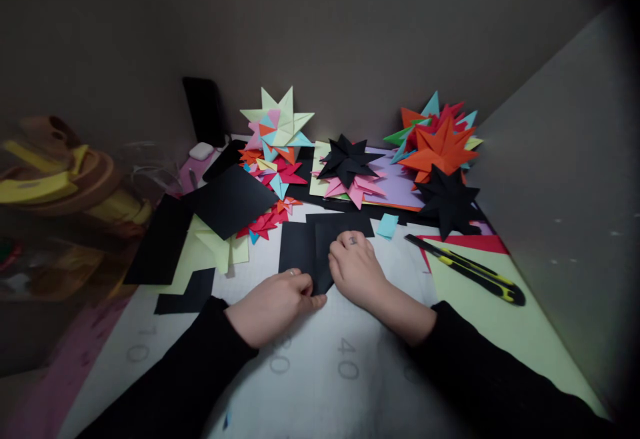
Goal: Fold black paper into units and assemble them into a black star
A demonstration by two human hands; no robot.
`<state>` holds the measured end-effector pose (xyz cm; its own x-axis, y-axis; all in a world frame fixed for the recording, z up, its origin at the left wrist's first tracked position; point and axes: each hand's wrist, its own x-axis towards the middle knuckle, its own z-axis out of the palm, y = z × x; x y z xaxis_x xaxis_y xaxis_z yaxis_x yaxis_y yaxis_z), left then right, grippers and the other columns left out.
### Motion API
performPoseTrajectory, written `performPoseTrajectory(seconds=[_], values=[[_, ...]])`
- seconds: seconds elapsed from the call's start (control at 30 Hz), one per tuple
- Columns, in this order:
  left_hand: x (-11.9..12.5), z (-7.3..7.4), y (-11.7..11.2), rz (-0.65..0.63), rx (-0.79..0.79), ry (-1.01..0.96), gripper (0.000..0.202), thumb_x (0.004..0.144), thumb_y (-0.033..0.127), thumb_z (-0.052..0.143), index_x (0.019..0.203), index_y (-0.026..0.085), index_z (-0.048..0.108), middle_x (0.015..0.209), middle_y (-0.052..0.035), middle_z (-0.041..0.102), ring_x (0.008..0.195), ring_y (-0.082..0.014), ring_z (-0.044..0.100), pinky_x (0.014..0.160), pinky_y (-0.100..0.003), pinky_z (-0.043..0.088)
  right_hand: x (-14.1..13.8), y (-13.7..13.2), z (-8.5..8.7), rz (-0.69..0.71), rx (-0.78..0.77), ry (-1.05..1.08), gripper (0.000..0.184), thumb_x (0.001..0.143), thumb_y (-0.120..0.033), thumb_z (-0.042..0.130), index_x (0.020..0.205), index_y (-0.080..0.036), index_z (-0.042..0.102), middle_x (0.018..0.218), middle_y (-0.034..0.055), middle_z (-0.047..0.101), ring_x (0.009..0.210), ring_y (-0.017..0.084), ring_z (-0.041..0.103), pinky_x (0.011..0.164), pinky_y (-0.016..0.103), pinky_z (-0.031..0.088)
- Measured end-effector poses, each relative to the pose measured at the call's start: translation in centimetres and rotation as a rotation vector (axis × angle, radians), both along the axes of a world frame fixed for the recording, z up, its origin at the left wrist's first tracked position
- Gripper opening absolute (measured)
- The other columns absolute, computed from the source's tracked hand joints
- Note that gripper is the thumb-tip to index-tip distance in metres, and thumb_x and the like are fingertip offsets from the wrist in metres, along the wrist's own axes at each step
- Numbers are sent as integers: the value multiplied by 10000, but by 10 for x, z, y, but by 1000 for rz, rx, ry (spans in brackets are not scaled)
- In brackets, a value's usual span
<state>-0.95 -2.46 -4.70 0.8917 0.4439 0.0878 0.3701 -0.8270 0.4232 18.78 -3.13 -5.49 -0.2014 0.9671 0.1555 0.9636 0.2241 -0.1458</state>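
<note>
A black paper piece (pixel 306 247) lies on the white mat (pixel 320 352), partly folded. My left hand (pixel 274 304) is closed, pinching the paper's lower corner between thumb and fingers. My right hand (pixel 356 267) lies curled on the paper's right side, fingers pressing down along a fold. Both arms wear black sleeves.
Folded paper stars stand at the back: a pale multicoloured star (pixel 278 124), a black and pink star (pixel 350 167), an orange star (pixel 436 143), a black star (pixel 448 200). A black and yellow utility knife (pixel 465 269) lies right. Black sheets (pixel 229 200), a phone (pixel 204 111) and a grey wall (pixel 560 179) surround the mat.
</note>
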Motion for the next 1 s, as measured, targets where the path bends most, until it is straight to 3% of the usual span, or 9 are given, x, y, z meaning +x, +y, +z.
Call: performPoseTrajectory(seconds=[0.17, 0.33, 0.47, 0.57, 0.7, 1.0], values=[[0, 11, 4, -33, 62, 46, 331, 970, 248, 337, 1011, 195, 661, 740, -24, 526, 695, -141, 479, 591, -244, 366, 1, 0, 0, 0, 4, -8, 99, 837, -194, 494, 777, -189, 572, 927, 108, 545, 920, 275, 422, 786, 398, 368], [-4, 21, 10, -85, -88, 42, 278, 941, 197, 416, 993, 213, 689, 839, -35, 615, 762, -138, 554, 679, -239, 425, 1, 0, -1, -8, -6, -14, 100, 842, -202, 494, 785, -189, 575, 931, 109, 547, 925, 277, 420, 796, 398, 363], [-6, 26, 13, -99, -134, 77, 330, 934, 131, 393, 1123, 237, 642, 880, -41, 631, 798, -144, 582, 725, -244, 453, 1, 0, -2, -15, -10, -19, 98, 845, -208, 495, 792, -189, 575, 947, 107, 547, 941, 276, 423, 802, 395, 357], [-5, 25, 11, -108, -69, 111, 392, 940, 112, 342, 1244, 238, 555, 857, -44, 608, 788, -149, 569, 722, -254, 461, 0, -1, -2, -16, 0, -25, 105, 848, -208, 489, 792, -189, 576, 944, 108, 549, 940, 277, 423, 798, 396, 356], [-3, 23, 9, -120, 12, 142, 395, 943, 112, 319, 1254, 223, 536, 847, -43, 581, 780, -148, 543, 716, -246, 453, 0, -1, -2, -15, 7, -26, 113, 849, -204, 482, 788, -188, 576, 941, 113, 549, 939, 279, 420, 797, 396, 353], [0, 3, 4, -45, 43, 37, 300, 971, 220, 329, 1037, 185, 619, 758, -10, 505, 701, -130, 465, 624, -229, 381, -2, 0, -2, -37, -9, -51, 112, 849, -207, 484, 798, -179, 578, 945, 104, 547, 943, 268, 414, 811, 379, 332]])
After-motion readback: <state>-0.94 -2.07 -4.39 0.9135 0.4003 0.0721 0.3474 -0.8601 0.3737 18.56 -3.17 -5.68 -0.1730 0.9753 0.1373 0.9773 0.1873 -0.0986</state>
